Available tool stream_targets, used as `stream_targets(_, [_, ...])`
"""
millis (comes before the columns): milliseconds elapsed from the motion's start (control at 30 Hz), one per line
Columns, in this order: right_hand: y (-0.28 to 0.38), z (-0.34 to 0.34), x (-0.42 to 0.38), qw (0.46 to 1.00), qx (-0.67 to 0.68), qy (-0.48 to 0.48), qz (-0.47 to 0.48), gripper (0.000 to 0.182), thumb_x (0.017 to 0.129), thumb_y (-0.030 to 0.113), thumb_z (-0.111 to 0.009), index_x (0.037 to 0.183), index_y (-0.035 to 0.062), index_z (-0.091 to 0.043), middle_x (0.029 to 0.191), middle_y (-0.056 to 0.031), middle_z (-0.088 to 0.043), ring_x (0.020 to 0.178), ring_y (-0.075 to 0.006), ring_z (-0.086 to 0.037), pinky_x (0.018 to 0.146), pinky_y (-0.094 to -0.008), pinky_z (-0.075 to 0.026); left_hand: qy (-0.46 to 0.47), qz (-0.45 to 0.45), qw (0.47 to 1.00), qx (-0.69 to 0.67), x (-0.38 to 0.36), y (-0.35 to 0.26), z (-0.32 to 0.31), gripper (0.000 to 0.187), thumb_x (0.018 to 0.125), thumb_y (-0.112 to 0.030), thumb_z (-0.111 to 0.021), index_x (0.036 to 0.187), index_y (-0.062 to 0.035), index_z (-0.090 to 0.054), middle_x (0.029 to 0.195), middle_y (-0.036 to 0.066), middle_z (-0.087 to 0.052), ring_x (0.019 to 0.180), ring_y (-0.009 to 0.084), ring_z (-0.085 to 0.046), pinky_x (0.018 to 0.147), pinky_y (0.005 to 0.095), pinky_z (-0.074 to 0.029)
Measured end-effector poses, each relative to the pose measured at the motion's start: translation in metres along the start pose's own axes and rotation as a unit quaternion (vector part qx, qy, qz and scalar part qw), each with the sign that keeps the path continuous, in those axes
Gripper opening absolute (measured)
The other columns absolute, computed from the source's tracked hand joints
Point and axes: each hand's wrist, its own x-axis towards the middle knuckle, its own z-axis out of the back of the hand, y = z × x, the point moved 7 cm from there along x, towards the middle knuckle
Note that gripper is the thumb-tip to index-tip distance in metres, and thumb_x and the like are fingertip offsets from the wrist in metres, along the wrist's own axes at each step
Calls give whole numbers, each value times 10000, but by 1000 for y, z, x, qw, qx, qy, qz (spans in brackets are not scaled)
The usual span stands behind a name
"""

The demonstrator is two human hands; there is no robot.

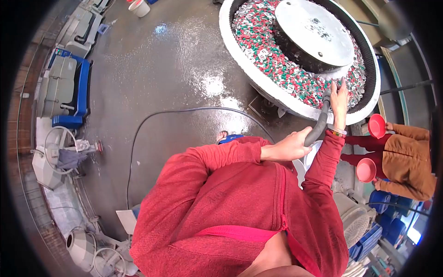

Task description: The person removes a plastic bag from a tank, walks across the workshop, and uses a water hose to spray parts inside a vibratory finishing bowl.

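My left hand (pixel 291 146) is wrapped around a thick dark grey hose (pixel 318 127) in front of my chest. Farther along, my right hand (pixel 339 100) grips the hose near its end, its fingers pointing away from me over the tub. A beaded bracelet circles that wrist. Below the fingertips, the round tub (pixel 240 50) with a pale rim holds many small red and green pieces and silvery metal parts (pixel 288 78). White foam or spray (pixel 339 74) shows just beyond the fingers. The hose's mouth is partly hidden by my right hand.
A round metal cover (pixel 316 32) sits at the tub's centre. At right, another person (pixel 408 159) holds two red bowls (pixel 377 126). A thin hose (pixel 184 110) curves across the wet floor (pixel 152 83). Machines (pixel 62 87) line the left wall; a white bucket (pixel 139 8) stands far off.
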Motion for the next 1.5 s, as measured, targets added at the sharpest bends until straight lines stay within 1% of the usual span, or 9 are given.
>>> stream_targets(233, [-35, -13, 23, 989, 129, 26, -64, 528, 910, 378, -377, 1271, -6, -392, 1239, -249, -436, 1150, -402, -406, 974, -437, -308, -7, 22, 998, 61, -1, 1, -3, 382, 776, -94, -581, 1108, 1, -419, 920, 137, -592, 805, 192, -587, 677, 341, -452])
stream_targets(300, [-31, -19, 4, 961, -190, -89, 178, 485, 915, 351, -368, 1221, -18, -438, 1237, -245, -436, 1157, -384, -404, 987, -427, -300, -28, -41, 997, 61, 6, 5, -9, 356, 777, -92, -588, 1087, -3, -436, 916, 118, -591, 791, 171, -578, 660, 338, -451])
stream_targets(333, [-48, -29, 0, 966, -56, -186, 168, 451, 922, 323, -347, 1191, -21, -461, 1237, -242, -431, 1162, -364, -401, 1000, -417, -291, -29, -21, 998, 43, 5, 0, -7, 313, 782, -83, -589, 1054, -12, -451, 880, 93, -578, 755, 147, -557, 635, 320, -445])
stream_targets(367, [-43, -13, 2, 981, 168, -97, -18, 450, 928, 319, -332, 1172, -34, -469, 1187, -258, -464, 1129, -365, -431, 975, -413, -315, -33, 3, 999, 28, 2, -5, -5, 271, 786, -74, -590, 1021, -22, -466, 843, 68, -566, 719, 123, -537, 610, 303, -439])
stream_targets(633, [-37, 17, -32, 958, 222, -113, -145, 486, 947, 376, -283, 1043, 3, -581, 1027, -228, -567, 982, -365, -518, 855, -408, -380, 6, -3, 1000, 29, -6, -12, -13, 193, 795, -29, -577, 956, -34, -471, 784, 26, -506, 705, 82, -486, 619, 240, -420])
stream_targets(800, [-52, 19, -38, 917, 339, -158, -142, 491, 957, 365, -299, 962, 7, -634, 843, -92, -626, 759, -162, -559, 734, -284, -427, 36, 5, 999, 34, -11, -12, -20, 202, 803, -34, -578, 973, -29, -471, 811, 32, -514, 746, 84, -488, 663, 243, -425])
stream_targets(1033, [-50, 21, -48, 737, 638, -192, -114, 530, 944, 375, -329, 825, -41, -637, 770, -128, -617, 732, -181, -561, 703, -302, -427, 95, 4, 994, 61, -24, -26, -31, 273, 782, -96, -642, 983, -32, -469, 787, 35, -516, 720, 86, -483, 644, 246, -426])
stream_targets(1200, [-60, 26, -44, 592, 786, -168, -62, 396, 857, 229, -394, 493, 71, -389, 489, -73, -390, 496, -184, -412, 551, -306, -378, 100, 0, 989, 110, -27, -5, -38, 339, 771, -108, -656, 1038, -17, -469, 820, 65, -567, 765, 125, -540, 685, 270, -447])
stream_targets(1500, [-60, 38, -45, 581, 800, -148, -25, 390, 807, 219, -401, 447, 79, -350, 465, -74, -369, 471, -186, -386, 519, -294, -365, 101, -15, 989, 105, -30, -3, -59, 328, 772, -81, -634, 1041, -19, -457, 887, 140, -618, 845, 206, -619, 708, 313, -469])
